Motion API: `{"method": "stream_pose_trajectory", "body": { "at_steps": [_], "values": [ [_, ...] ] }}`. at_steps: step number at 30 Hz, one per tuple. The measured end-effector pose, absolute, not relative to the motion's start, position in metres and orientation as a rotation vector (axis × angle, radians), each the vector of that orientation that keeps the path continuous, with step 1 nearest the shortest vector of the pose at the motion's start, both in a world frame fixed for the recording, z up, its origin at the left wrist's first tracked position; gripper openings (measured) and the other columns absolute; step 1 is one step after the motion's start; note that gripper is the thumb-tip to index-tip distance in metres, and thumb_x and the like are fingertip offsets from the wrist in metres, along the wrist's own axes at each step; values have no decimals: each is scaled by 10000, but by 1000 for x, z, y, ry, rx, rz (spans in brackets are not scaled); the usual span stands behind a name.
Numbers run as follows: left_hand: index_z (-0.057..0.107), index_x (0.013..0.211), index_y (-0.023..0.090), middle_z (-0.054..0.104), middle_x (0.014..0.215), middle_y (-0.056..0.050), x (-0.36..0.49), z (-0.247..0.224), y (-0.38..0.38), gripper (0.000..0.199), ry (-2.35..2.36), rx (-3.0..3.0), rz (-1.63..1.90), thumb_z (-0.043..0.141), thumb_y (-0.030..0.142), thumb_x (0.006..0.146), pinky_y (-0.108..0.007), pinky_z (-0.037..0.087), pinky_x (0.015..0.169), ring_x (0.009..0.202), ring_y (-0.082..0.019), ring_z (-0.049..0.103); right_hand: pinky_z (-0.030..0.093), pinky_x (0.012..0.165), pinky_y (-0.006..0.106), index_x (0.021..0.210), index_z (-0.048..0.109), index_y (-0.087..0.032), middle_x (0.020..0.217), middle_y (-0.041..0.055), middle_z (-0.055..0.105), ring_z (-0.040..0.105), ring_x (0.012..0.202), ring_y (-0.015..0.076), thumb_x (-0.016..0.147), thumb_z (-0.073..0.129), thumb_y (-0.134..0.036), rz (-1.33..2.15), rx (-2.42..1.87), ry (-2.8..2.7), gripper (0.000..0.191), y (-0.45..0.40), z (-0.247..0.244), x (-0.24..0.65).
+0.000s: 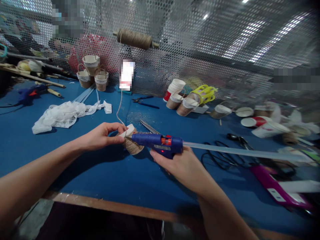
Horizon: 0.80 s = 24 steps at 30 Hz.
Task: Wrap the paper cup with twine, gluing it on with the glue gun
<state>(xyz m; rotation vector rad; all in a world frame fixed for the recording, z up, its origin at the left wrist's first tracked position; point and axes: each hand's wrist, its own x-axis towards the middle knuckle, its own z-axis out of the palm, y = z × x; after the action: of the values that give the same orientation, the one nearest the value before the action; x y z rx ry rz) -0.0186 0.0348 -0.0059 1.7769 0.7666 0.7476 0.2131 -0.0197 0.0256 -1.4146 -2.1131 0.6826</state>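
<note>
My left hand (110,135) pinches the rim of a small paper cup (134,147) wrapped in brown twine, tilted above the table. A loose strand of twine (121,103) runs from the cup up toward a spool (135,38) on the mesh wall. In my right hand (181,163) is a blue hot glue gun (157,141), its red light lit and its nozzle at the cup's rim, close to my left fingertips. A long clear glue stick (225,150) sticks out of its back. Behind the cup lie scissors (149,127), their handles hidden.
White lace (67,115) lies at left, below several finished twine cups (91,71). Pliers (147,103) rest near the mesh wall. More wrapped cups (186,106) stand at right, beside loose paper cups (268,128), a black cable (222,155) and a purple power strip (277,186). Another glue gun (31,93) lies far left.
</note>
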Motion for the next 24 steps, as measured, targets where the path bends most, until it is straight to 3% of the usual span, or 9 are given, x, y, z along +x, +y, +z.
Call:
{"method": "stream_pose_trajectory", "body": {
  "at_steps": [24],
  "values": [
    [507,687,138,561,941,-62,-19,-3,34,117,753,1788,764,528,202,782,-381,342,922,981,-193,498,389,397,220,500,472,-195,349,-62,449,447,331,87,731,568,-266,724,-1576,-1918,259,-5,33,213]
  ]
}}
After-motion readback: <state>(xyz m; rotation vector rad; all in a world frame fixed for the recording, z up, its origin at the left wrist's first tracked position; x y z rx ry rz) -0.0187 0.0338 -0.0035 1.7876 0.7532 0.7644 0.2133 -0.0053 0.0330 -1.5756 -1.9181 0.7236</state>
